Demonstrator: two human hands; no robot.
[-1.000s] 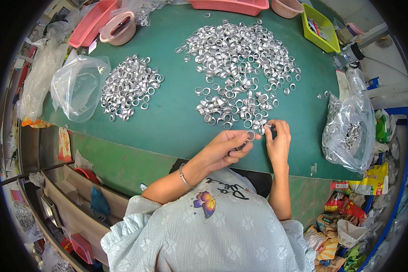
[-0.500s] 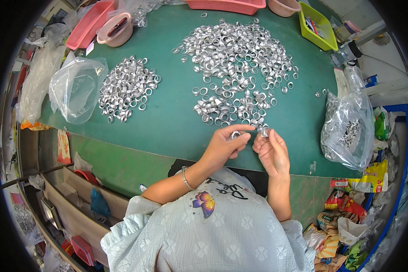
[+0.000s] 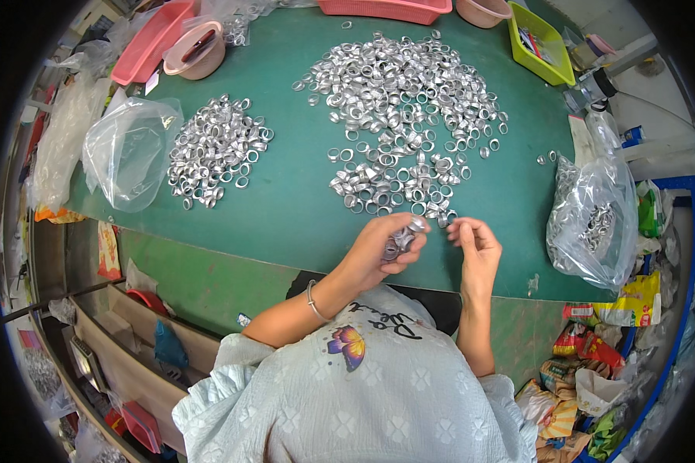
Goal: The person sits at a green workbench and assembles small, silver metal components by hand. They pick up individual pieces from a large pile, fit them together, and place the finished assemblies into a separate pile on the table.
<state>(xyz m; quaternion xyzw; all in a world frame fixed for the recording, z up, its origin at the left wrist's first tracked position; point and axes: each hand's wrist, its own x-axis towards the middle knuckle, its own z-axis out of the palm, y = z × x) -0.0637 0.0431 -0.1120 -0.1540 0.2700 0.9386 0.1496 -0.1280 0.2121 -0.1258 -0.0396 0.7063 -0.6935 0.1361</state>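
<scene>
Silver metal rings lie in a large heap (image 3: 398,85), with a smaller cluster (image 3: 371,185) on its near side. Several rings (image 3: 398,243) are cupped in my left hand (image 3: 377,248), its fingers curled round them and one ring showing at the fingertips. Just to the right, my right hand (image 3: 477,251) pinches a single ring (image 3: 451,218) with thumb and forefinger at the cluster's near edge. A separate pile of rings (image 3: 216,150) rests farther left.
An open clear plastic bag (image 3: 131,154) stands beside the left pile. On the right lies a bag of rings (image 3: 594,228). Pink baskets (image 3: 386,6), a pink bowl (image 3: 195,58) and a lime-green basket (image 3: 540,46) line the far side of the green table (image 3: 286,231).
My left hand has turned, bringing the rings in its palm into view, and its forefinger has curled in. My right hand has shifted slightly right and rotated, its fingertips now at another ring.
</scene>
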